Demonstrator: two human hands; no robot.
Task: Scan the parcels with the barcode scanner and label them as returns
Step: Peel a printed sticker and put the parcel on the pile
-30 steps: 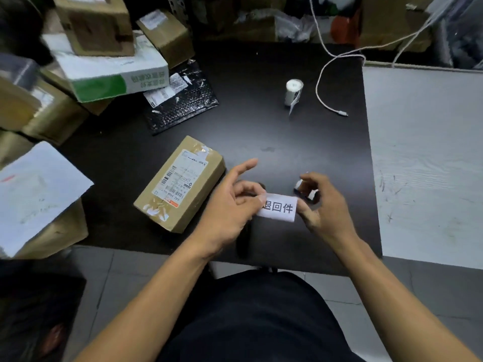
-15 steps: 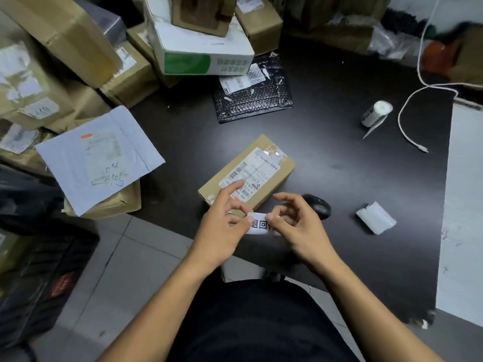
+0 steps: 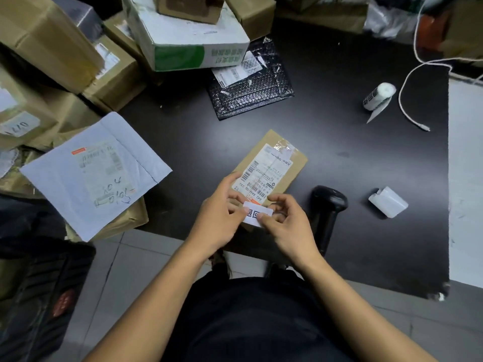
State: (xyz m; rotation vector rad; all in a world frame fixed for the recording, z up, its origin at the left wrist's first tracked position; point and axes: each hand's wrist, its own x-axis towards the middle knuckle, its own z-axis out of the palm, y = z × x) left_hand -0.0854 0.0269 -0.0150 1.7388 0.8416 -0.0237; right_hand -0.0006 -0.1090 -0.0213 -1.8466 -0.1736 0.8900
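A small brown parcel [image 3: 283, 155] with a white shipping label lies on the black table [image 3: 339, 158] near its front edge. A white return label [image 3: 254, 214] with black characters is held over the parcel's near end. My left hand [image 3: 218, 218] pinches the label's left end and my right hand [image 3: 286, 226] pinches its right end. The black barcode scanner [image 3: 328, 207] lies on the table just right of my right hand. A white label roll [image 3: 379, 96] with a loose strip lies at the back right.
Stacked cardboard parcels [image 3: 52, 48] and a white-green box [image 3: 193, 45] crowd the back left. A black bubble mailer [image 3: 251, 84] lies behind the parcel, a grey mailer [image 3: 96, 173] at left. A small white device [image 3: 388, 202] and a white cable [image 3: 410, 82] lie to the right.
Both hands carried the return label left and forward, from open table onto the parcel's near end. The camera view swung left, so the parcel pile shows more.
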